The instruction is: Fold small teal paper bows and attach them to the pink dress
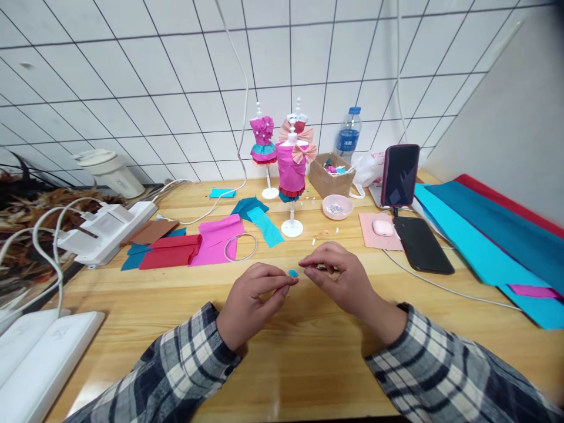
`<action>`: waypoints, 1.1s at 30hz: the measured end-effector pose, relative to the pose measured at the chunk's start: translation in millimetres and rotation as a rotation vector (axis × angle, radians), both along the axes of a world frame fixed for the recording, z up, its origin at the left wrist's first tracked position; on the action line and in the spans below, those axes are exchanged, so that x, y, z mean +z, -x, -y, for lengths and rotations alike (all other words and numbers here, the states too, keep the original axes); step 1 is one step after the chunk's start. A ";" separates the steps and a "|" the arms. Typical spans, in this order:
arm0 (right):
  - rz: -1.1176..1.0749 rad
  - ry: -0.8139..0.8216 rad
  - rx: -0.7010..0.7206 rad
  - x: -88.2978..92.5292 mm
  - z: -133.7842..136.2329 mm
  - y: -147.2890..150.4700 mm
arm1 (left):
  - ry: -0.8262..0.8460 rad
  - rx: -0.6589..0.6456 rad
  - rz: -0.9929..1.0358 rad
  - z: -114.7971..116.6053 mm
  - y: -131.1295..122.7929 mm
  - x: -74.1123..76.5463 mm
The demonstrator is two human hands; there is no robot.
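left hand [252, 298] pinching small blue scrap [293, 273] at fingertips over table [282, 364]; right hand [344, 275] just beside, pinching thin dark item [324, 269], unclear what. scrap looks like paper: probably light, soft, tears easily, take by the edge. pink-dressed mannequin [291, 167] stands beyond.

centre: small blue piece [293, 273] held at fingertips of left hand [255, 299] | right of centre: right hand [346, 276] poised just beside, grip unclear | upper centre: pink-dressed mannequin [291, 167] stood upright
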State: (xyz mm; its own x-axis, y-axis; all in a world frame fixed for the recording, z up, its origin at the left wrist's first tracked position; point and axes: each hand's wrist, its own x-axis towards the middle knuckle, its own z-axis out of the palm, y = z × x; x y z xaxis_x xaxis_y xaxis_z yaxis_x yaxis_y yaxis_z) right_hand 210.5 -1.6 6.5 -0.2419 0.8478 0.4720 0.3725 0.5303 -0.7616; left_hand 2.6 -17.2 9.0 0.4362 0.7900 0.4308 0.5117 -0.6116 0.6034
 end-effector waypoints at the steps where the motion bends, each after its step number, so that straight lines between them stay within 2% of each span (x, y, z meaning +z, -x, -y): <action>1: 0.006 -0.002 0.010 0.9 2.3 1.8 | 0.007 0.009 0.012 -0.2 -0.3 0.1; 6: 0.025 -0.023 -0.038 0.8 9.0 8.8 | 0.086 0.042 0.073 -0.5 -2.3 -1.8; 13: 0.069 0.065 -0.087 -5.0 12.5 15.8 | 0.196 0.051 0.130 0.6 -6.8 -4.9; 20: 0.163 -0.064 -0.094 -10.2 16.1 17.4 | 0.265 0.096 0.115 2.3 -9.6 -3.4; 25: 0.185 -0.060 -0.085 -15.2 15.3 20.6 | 0.290 0.099 0.106 2.9 -8.9 -6.8; 33: 0.004 0.269 0.108 -11.4 6.7 24.5 | 0.197 0.089 0.076 7.3 -7.8 -8.7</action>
